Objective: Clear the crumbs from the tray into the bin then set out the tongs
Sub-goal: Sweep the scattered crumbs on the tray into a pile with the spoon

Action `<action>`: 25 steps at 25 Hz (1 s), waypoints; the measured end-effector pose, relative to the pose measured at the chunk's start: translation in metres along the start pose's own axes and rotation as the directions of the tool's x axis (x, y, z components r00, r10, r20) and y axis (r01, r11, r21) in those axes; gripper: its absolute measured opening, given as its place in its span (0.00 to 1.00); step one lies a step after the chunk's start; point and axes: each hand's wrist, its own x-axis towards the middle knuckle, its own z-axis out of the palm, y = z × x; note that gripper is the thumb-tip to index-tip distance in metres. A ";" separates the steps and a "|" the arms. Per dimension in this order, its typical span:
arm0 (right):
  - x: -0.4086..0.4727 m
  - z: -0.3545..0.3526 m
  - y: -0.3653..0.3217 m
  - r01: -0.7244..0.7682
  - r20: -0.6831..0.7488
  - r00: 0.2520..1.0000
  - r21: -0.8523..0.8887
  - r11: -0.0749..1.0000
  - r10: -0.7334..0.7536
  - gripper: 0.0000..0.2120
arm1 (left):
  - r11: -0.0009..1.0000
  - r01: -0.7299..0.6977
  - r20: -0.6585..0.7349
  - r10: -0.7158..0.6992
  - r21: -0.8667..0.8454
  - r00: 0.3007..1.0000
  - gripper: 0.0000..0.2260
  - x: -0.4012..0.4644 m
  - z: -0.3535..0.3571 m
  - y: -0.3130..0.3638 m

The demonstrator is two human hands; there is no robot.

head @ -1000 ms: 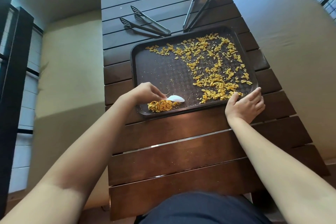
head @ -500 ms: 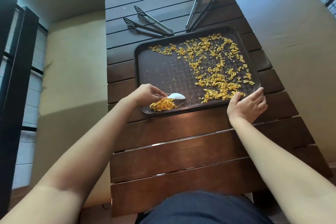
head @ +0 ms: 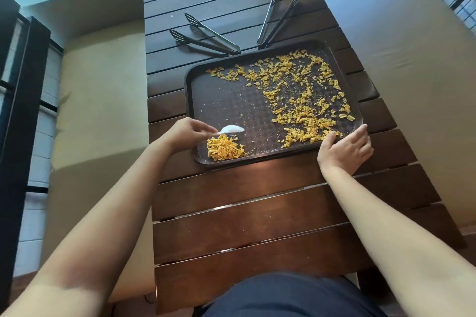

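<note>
Nearest the camera, a dark slatted wooden table [head: 231, 213] runs away toward twelve o'clock, with both bare forearms reaching over it. The left hand [head: 184, 134] pinches the handle of a small white spoon [head: 230, 129], fingers curled round it, the bowl pointing to three o'clock just above a heaped pile of crumbs [head: 224, 149] in the tray's near left corner, at about seven o'clock on the tray. The right hand [head: 345, 149] rests at the tray's near right corner, at five o'clock, its fingers laid fairly straight along the rim and the thumb touching the near edge. The dark brown tray [head: 226, 100] lies flat on the slats, slightly turned. Its left half is mostly swept, with only fine specks; scattered crumbs [head: 296, 95] cover the right half and the far edge. Beyond the tray, at eleven o'clock, one pair of black tongs [head: 206, 38] lies on the table, tips toward ten o'clock. A second pair of tongs [head: 278, 17] lies at one o'clock, tips pointing away, its hinge end just beside the tray's far rim.
</note>
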 end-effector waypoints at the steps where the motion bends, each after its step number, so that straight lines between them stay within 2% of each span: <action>1: 0.001 0.000 0.001 -0.008 0.005 1.000 0.022 1.000 0.008 0.34 | 0.999 -0.014 -0.022 0.013 -0.044 1.000 0.08 0.004 0.005 0.008; 5: 0.004 -0.005 0.002 -0.043 -0.020 0.999 0.123 0.991 0.046 0.30 | 0.996 -0.025 -0.036 0.022 -0.080 0.999 0.13 0.018 0.035 0.040; 11: 0.021 -0.017 0.011 0.021 0.030 0.999 0.032 0.999 -0.022 0.27 | 0.996 0.035 -0.200 -0.017 0.085 0.980 0.18 0.044 0.050 0.075; 15: 0.026 -0.015 0.026 0.126 0.099 0.987 -0.005 0.992 -0.125 0.30 | 0.983 0.052 -0.212 -0.013 0.178 0.977 0.17 0.064 0.048 0.087; 17: 0.024 -0.014 0.029 0.152 0.109 0.983 -0.012 0.988 -0.149 0.33 | 0.979 0.056 -0.236 -0.009 0.194 0.972 0.21 0.073 0.047 0.092; 20: 0.022 -0.013 0.028 0.161 0.102 0.982 -0.011 0.987 -0.159 0.34 | 0.978 0.061 -0.252 -0.009 0.200 0.968 0.26 0.081 0.048 0.095; 25: 0.022 -0.012 0.028 0.147 0.091 0.985 -0.025 0.989 -0.145 0.33 | 0.972 -0.012 -0.227 0.066 0.234 0.972 0.23 0.090 0.057 0.095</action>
